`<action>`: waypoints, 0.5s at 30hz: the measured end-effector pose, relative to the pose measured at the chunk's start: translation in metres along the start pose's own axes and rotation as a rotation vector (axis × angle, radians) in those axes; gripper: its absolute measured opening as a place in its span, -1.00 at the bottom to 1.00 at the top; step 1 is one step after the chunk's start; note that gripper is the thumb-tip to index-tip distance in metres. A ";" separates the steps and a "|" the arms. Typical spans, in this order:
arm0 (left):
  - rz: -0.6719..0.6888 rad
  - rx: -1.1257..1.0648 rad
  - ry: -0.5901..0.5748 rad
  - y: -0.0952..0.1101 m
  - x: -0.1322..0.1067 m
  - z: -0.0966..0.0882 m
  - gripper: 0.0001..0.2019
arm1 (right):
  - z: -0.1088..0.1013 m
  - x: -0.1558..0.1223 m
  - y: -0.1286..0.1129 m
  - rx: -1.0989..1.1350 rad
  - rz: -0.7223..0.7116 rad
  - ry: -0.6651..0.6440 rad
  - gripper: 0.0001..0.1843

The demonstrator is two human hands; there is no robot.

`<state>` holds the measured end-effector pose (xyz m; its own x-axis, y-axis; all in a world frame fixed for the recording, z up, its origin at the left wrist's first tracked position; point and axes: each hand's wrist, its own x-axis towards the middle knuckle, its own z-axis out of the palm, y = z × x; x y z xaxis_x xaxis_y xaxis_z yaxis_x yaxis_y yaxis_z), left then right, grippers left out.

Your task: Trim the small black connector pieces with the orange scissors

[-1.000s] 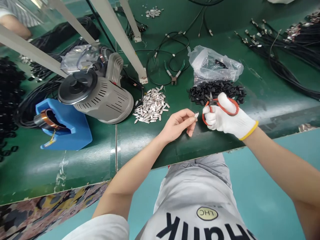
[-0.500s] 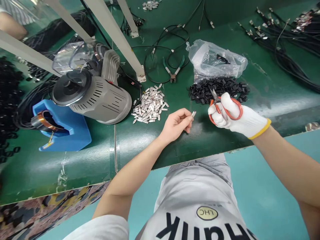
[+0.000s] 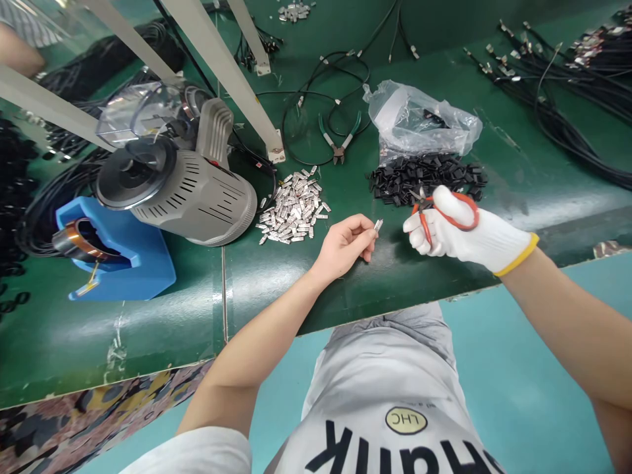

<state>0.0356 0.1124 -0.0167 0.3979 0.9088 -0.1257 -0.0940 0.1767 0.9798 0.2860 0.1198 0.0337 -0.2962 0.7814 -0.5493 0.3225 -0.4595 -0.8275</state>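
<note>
Between thumb and fingertips my bare left hand (image 3: 348, 245) pinches a small silver metal connector shell (image 3: 378, 225). A white glove with a yellow cuff covers my right hand (image 3: 442, 227), which is closed around red-handled pliers (image 3: 425, 214); their short jaws point toward a heap of small black plastic pieces (image 3: 429, 176). Whether those jaws touch the black pieces I cannot tell. To the left of my left hand lies a pile of similar silver connector shells (image 3: 295, 207). Both hands hover just over the green table (image 3: 276, 289), apart from each other.
Green-handled cutters (image 3: 338, 148) lie behind the silver pile, beside looped black cable (image 3: 316, 85). A clear plastic bag (image 3: 424, 122) sits behind the black heap. On the left stand a grey machine (image 3: 197, 197) and a blue tape dispenser (image 3: 148, 270). Cable bundles (image 3: 563, 118) lie far right.
The pliers in my right hand have turned, their jaws now lower and angled more to the left. My left hand keeps its pinch on the connector shell. The whole view has shifted slightly.
</note>
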 end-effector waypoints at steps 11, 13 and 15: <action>-0.023 -0.003 0.010 -0.001 0.000 0.000 -0.74 | 0.001 -0.006 0.001 0.729 0.295 -0.282 -0.35; -0.015 0.017 -0.003 -0.002 0.000 -0.001 -0.76 | 0.002 -0.008 -0.004 0.697 0.228 -0.239 -0.37; -0.006 0.029 -0.002 -0.002 0.000 -0.001 -0.77 | 0.003 -0.008 -0.005 0.717 0.177 -0.209 -0.45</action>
<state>0.0353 0.1126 -0.0186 0.4001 0.9070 -0.1312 -0.0647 0.1708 0.9832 0.2838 0.1141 0.0421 -0.4814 0.6071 -0.6322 -0.2599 -0.7877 -0.5585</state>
